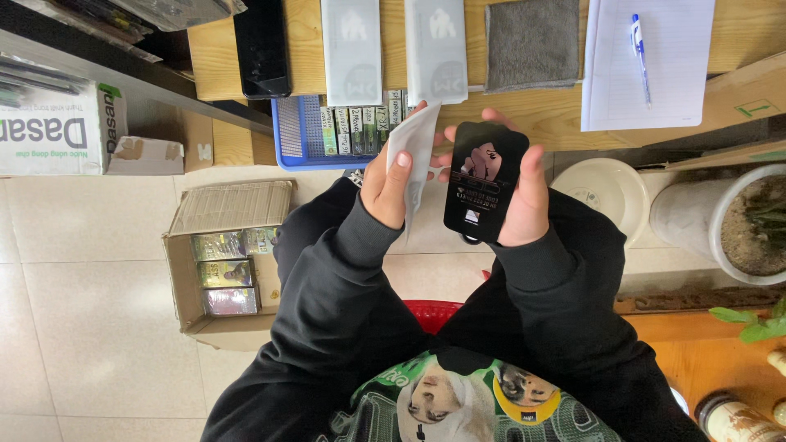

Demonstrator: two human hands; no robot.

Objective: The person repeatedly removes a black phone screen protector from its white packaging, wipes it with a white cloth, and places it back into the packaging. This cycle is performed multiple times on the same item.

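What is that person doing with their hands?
A seated person in a black sweater holds a flat black card in the right hand and a white sleeve in the left hand. Ahead, a wooden table carries a blue tray of small packs. An open cardboard box sits on the floor.

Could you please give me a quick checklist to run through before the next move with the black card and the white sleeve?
1. Right hand has a firm hold on the black card: ok, fingers wrap its edge.
2. Left hand holds the white sleeve: ok, thumb pinned on it.
3. Sleeve mouth open towards the card: cannot tell, the opening is not visible.
4. Card and sleeve close together: ok, side by side above the lap.
5. Blue tray on the wooden table within reach: ok, just beyond the hands.
6. Cardboard box on the floor reachable: ok, beside the left knee.
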